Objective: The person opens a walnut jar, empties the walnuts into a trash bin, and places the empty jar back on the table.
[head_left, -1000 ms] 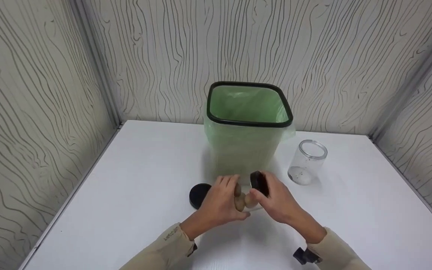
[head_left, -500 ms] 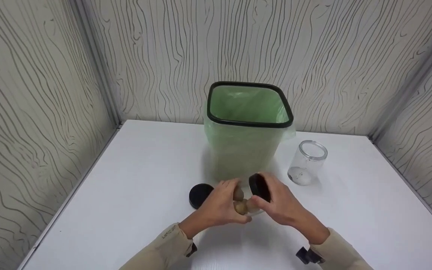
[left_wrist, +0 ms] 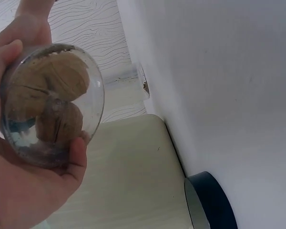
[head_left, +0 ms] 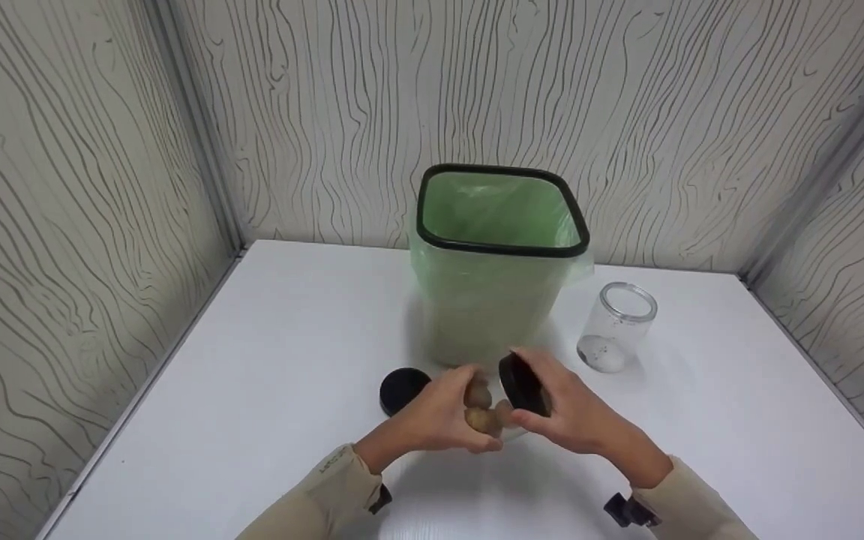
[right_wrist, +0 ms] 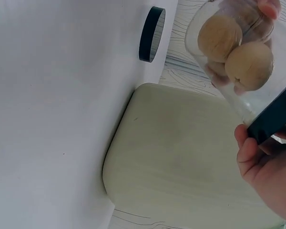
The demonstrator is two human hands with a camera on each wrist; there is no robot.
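My left hand (head_left: 436, 416) grips a clear jar (right_wrist: 283, 88) around its base, tilted on its side above the table. Several brown walnuts (right_wrist: 219, 38) sit inside it; their seams show through the base in the left wrist view. At the jar's mouth is a black lid (head_left: 520, 384), which my right hand (head_left: 574, 409) holds by the rim with thumb and fingers. In the right wrist view the lid meets the jar's rim; whether it is seated tightly cannot be told. A second black lid (head_left: 403, 390) lies on the table, partly behind my left hand.
Just beyond the hands stands a bin (head_left: 488, 300) with a black rim and a green liner. To its right is another clear jar (head_left: 616, 334), lidless, with small specks inside. The white table (head_left: 252, 360) is enclosed by wood-pattern panels (head_left: 357, 105).
Both hands have come slightly nearer with the jar, and the right hand has shifted a little right with the lid. The walnuts inside have moved slightly. Bin, second jar and loose lid stay put.
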